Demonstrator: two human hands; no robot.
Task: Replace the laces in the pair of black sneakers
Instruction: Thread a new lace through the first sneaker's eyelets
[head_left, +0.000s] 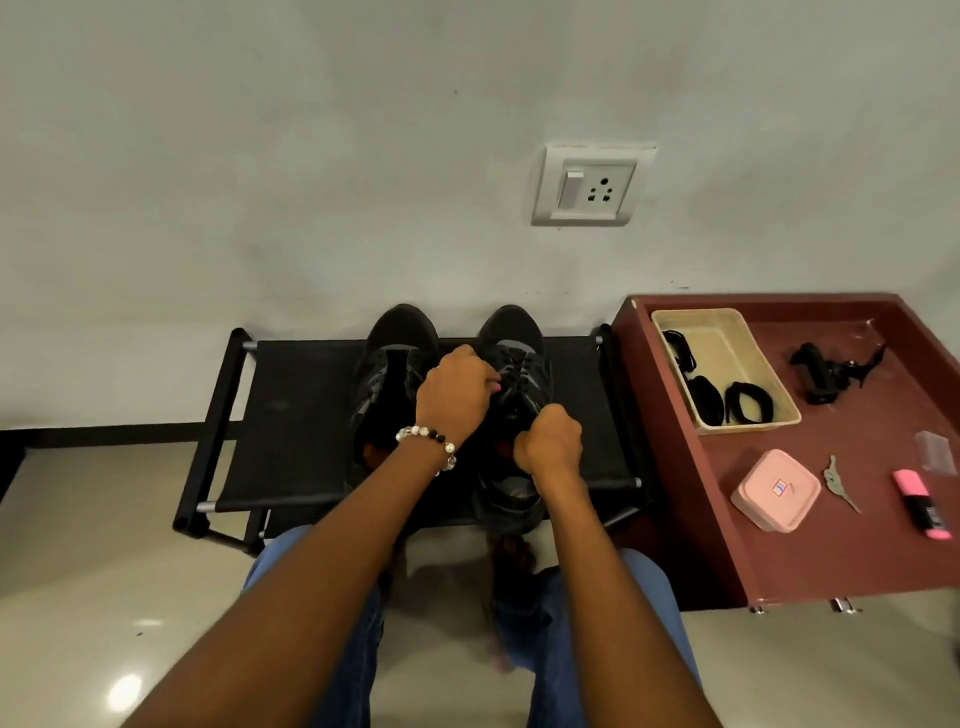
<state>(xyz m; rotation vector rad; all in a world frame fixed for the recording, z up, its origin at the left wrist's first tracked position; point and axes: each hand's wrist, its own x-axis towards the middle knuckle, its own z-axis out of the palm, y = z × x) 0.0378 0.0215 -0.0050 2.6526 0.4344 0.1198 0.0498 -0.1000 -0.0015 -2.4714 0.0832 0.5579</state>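
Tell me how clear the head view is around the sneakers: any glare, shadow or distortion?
Head view: the black sneakers and laces merge against the black bench, so lace detail under the hands is hard to read; one glare spot on the floor at lower left; wide-angle bending curves the cabinet edges.

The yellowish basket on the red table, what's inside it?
Inside the basket lie black laces in bundles: one loose along the left wall, two coiled near the front. The back right part shows bare bottom. Whether anything hides under the bundles cannot be seen.
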